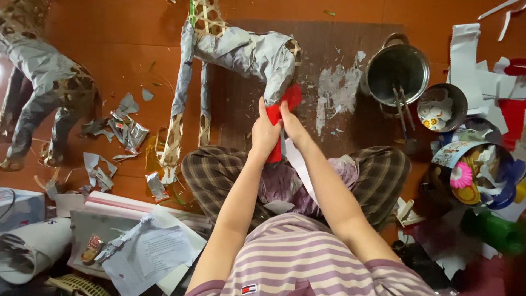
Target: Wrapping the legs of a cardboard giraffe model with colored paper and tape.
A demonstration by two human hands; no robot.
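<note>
A woven bamboo animal frame [241, 52] wrapped in grey paper lies on the floor ahead of my crossed legs. Both of my hands meet at one of its legs, where a strip of red paper [290, 97] wraps the end. My left hand [264, 131] pinches the red strip and holds it down along the leg. My right hand [291, 121] presses the same strip from the right side. The strip's lower part hangs between my wrists.
A brown mat [356, 82] lies under the frame. A steel pot [397, 68] with brushes, a small bowl [441, 107] and a tub of coloured scraps [474, 172] stand at right. Another paper-covered frame [44, 82] stands at left, with paper scraps [123, 129] and a stack of sheets [139, 241] nearby.
</note>
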